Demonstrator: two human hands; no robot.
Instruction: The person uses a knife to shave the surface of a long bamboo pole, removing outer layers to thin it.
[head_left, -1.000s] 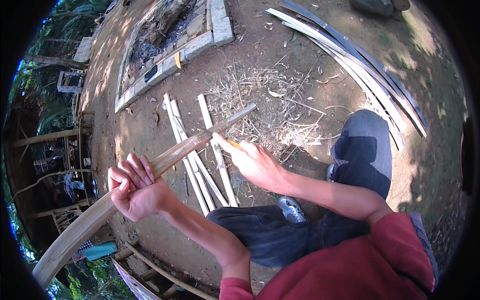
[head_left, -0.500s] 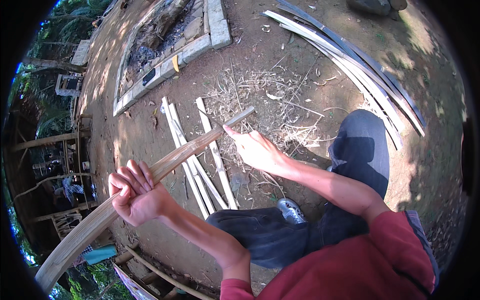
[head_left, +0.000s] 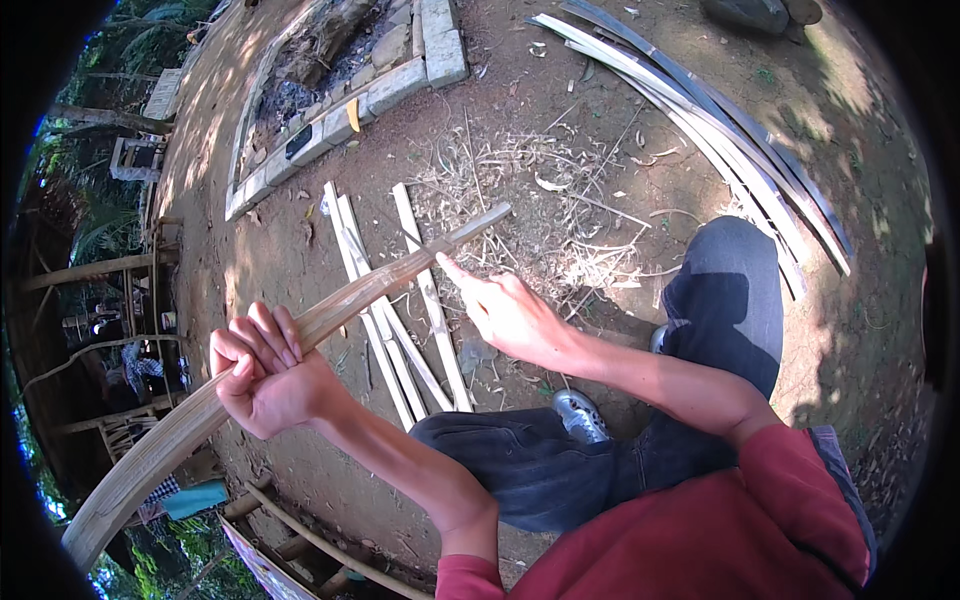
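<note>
Bare packed earth under us, sun-dappled, and we start close in: our left hand has its grip wrapped tight round a long bamboo strip, fingers curled fully over it. That strip runs from low at our left, up across the picture, to its far tip above the litter. We judge it light but springy, stiff along its length, with edges that could cut, so the mid-length hold looks sound.

Our right hand sits just beside the strip further along, forefinger pointing at it; whether that grip pinches a blade or anything else, we cannot tell.

Beyond, pale split slats lie flat on the ground, then a scatter of shavings. Further off: curved dark strips and a stone-edged pit. Our left edge blurs into greenery.
</note>
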